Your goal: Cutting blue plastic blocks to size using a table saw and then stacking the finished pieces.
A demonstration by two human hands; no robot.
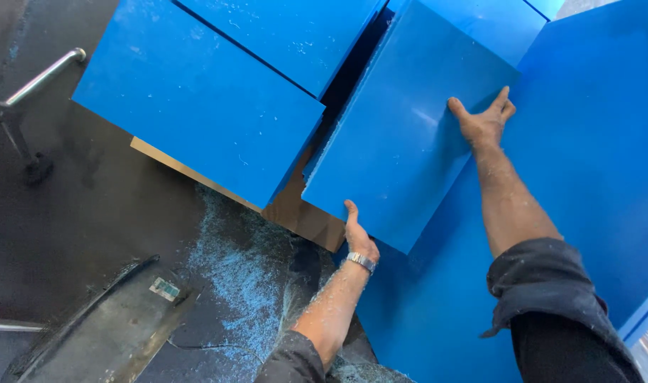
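You have a single view, from the camera on your head. It looks steeply down and forward over your outstretched arms, close enough that the blue panel [409, 135] fills the middle of the frame, with the dusty floor [90, 227] at lower left.
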